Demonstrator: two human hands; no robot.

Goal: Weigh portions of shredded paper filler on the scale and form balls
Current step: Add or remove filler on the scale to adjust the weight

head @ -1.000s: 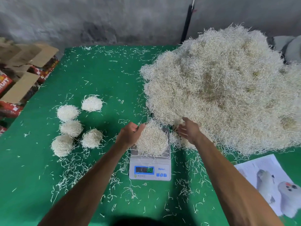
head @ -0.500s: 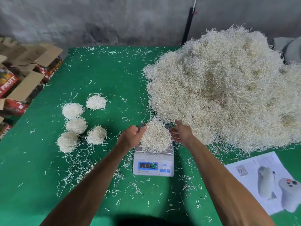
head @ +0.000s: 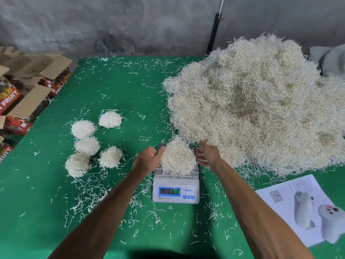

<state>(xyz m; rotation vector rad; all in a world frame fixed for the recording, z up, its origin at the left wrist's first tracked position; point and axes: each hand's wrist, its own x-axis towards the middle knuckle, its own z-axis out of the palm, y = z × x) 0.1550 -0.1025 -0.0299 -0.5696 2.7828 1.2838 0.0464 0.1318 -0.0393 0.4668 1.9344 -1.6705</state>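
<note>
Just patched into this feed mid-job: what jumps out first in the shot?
The huge heap of shredded paper filler fills the table's far right. Front and centre, both hands flank a loose portion on the scale: the left hand touches its side, the right hand sits between portion and heap. Five finished balls cluster to the left on the green table.

- Worktop (head: 115, 94): bright green cloth, flecked with pale strands.
- Filler heap (head: 257, 101): cream-beige.
- 5 balls (head: 83, 128): off-white.
- Scale (head: 175, 191): white body, blue display panel.
- Printed sheet (head: 298, 208): white, black code square.
- Cartons (head: 11, 98): brown flaps, red sides.
</note>
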